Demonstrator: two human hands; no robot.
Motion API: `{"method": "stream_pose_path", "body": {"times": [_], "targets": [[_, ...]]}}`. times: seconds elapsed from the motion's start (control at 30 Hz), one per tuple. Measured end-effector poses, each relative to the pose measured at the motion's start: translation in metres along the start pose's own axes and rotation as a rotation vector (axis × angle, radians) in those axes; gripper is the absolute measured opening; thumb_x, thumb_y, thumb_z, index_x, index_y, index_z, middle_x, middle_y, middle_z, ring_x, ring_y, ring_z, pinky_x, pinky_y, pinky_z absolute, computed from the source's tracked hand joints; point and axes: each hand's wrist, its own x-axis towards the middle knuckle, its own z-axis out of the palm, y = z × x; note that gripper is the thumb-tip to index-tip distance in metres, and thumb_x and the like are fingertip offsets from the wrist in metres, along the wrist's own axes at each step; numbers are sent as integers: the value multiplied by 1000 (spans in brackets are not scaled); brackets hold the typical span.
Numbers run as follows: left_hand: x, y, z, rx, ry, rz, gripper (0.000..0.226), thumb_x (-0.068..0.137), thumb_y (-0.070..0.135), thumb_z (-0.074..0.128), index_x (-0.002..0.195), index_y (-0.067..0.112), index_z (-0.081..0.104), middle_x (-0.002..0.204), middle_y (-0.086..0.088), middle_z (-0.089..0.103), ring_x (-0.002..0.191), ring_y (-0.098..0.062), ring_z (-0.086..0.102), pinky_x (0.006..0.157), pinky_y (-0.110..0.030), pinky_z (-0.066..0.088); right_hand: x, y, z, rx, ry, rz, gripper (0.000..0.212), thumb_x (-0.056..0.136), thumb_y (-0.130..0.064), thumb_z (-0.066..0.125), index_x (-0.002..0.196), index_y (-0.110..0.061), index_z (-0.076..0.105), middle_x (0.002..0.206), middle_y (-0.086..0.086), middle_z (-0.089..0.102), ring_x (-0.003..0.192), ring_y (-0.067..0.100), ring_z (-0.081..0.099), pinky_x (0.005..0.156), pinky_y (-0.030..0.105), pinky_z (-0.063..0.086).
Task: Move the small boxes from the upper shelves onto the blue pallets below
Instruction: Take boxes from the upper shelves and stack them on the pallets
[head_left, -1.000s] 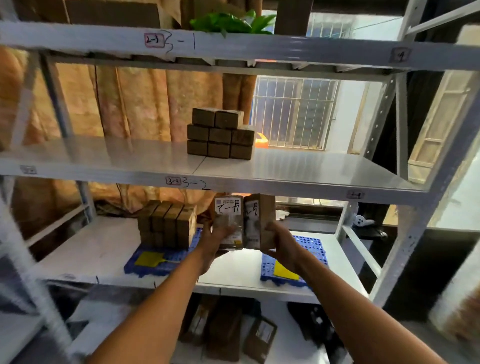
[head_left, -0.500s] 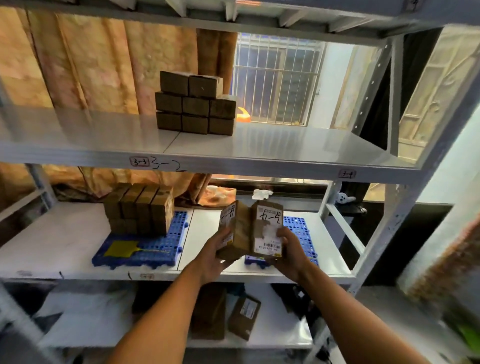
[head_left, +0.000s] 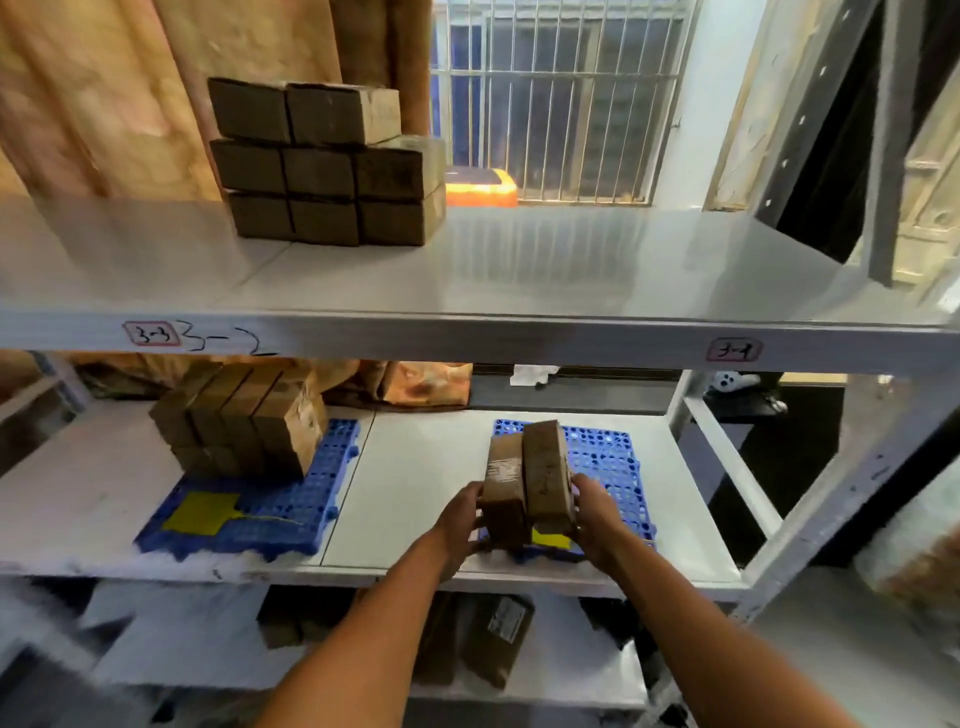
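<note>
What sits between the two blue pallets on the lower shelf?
Nothing: in the head view, the stretch of white shelf between the left pallet and the right pallet is bare, crossed only by a panel seam.

Single view only, from the camera on my head, so no second view overlaps it. It faces forward into the metal rack, pitched down. The upper shelf (head_left: 519, 270) fills the top half, seen slightly from above; the lower shelf (head_left: 426, 483) sits mid-frame, a third level near the bottom edge. My forearms enter from the bottom, close to the lens. Wide-angle bowing at the edges; barred window (head_left: 550, 98) behind the rack.
</note>
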Motion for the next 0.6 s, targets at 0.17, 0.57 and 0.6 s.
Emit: {"method": "stream_pose_path", "body": {"times": [0.17,0.57,0.6], "targets": [[40,1,18,55,135,63,45,102,55,40,109,22,69,108,-6,73,98,-18,69,78,-32,57,55,-11,8,-187,-10,-77,26,106,-26,46,111,-8,64,105,19,67,84,25,62,69,35,51],[140,33,23,368,280,106,33,105,32,49,133,15,47,133,-10,58,116,-26,59,96,-39,55,123,-22,40,-360,110,-128,40,95,-36,70,127,-13,59,113,11,66,96,25,68,73,35,56],[143,32,21,367,275,103,35,105,33,48,135,16,47,135,-10,57,117,-25,59,99,-41,54,127,-21,39,-373,111,-132,41,96,-37,69,128,-13,60,115,11,66,101,26,68,79,38,58]]}}
